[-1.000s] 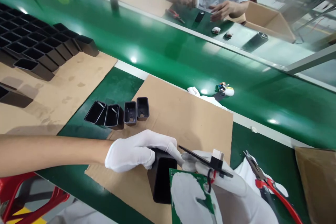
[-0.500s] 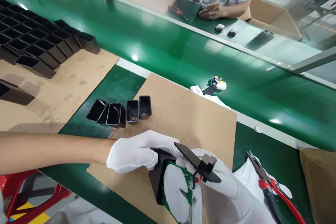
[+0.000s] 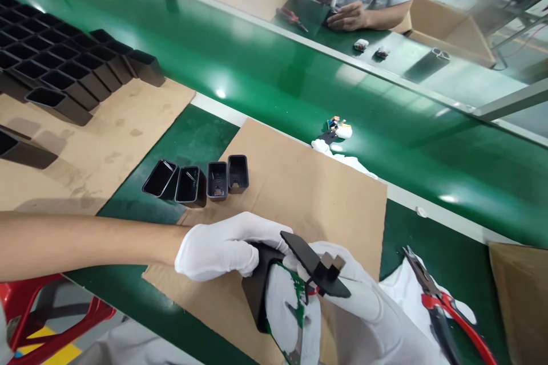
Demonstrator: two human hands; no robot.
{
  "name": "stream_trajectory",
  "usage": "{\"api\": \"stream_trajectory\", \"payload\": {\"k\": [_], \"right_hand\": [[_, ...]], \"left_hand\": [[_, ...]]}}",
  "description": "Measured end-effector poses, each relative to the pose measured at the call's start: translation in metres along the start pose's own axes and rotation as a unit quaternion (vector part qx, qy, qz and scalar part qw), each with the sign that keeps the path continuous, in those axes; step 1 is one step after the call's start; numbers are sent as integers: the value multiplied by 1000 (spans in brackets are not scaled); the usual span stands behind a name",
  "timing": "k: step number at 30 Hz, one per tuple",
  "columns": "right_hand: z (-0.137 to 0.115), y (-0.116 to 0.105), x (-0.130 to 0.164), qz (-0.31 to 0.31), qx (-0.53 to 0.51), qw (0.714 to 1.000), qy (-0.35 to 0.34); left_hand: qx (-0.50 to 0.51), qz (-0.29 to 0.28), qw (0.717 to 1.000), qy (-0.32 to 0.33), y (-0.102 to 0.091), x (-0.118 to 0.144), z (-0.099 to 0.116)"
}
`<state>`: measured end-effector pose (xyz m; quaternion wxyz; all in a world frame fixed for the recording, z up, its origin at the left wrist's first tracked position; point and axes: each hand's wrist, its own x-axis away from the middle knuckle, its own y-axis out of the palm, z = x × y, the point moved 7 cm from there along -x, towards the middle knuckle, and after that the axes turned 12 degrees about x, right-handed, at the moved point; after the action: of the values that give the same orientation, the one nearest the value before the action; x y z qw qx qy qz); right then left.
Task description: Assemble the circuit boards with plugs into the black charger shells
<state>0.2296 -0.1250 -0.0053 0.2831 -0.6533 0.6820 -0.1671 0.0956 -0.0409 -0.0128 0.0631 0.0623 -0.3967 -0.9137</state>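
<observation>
Both my hands wear white gloves. My left hand (image 3: 222, 248) grips the top of a black rectangular plastic housing (image 3: 257, 291) that stands tilted on a cardboard sheet (image 3: 299, 194). My right hand (image 3: 359, 302) holds a green circuit board (image 3: 286, 311) covered by a white pad, with a black end plate (image 3: 314, 265) joined to it by red and black wires. The board's lower end sits partly inside the housing's open mouth.
Several empty black housings (image 3: 199, 179) lie in a row on the cardboard's far left edge, many more stacked at the far left (image 3: 55, 74). Red-handled pliers (image 3: 445, 311) lie on a white cloth at right. A small part (image 3: 338, 128) rides the green conveyor (image 3: 265, 85). Across it, another person's hands (image 3: 342, 3) work.
My right hand has pushed the circuit board down and left into the housing, and the end plate has tilted over it. The small part on the conveyor has drifted left.
</observation>
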Motion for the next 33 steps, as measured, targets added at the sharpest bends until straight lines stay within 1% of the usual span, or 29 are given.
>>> {"api": "stream_trajectory", "payload": {"k": [2, 4, 7, 14, 19, 24, 28, 30, 33], "right_hand": [[13, 3, -4, -5, -9, 1000, 4], [21, 4, -5, -6, -15, 1000, 10], [20, 5, -2, -2, -20, 999, 27], [-3, 6, -1, 3, -30, 998, 57], [-10, 3, -8, 11, -31, 997, 63], [-19, 2, -12, 33, -39, 997, 49], [-40, 5, -9, 55, -53, 997, 22], [-50, 5, -5, 69, -54, 996, 20], [-59, 7, -1, 78, -48, 996, 24]], "left_hand": [[4, 1, 1000, -4, 0, 0, -1], [9, 3, 1000, -10, 0, 0, -1], [8, 2, 1000, -12, 0, 0, -2], [3, 2, 1000, 4, -1, 0, -1], [-4, 0, 1000, 9, -2, 0, -1], [-16, 5, 1000, -1, -3, 0, -4], [-37, 11, 999, -10, -4, 0, -4], [-46, 13, 999, -6, -5, 0, -3], [-41, 7, 999, -3, -4, 0, -2]]}}
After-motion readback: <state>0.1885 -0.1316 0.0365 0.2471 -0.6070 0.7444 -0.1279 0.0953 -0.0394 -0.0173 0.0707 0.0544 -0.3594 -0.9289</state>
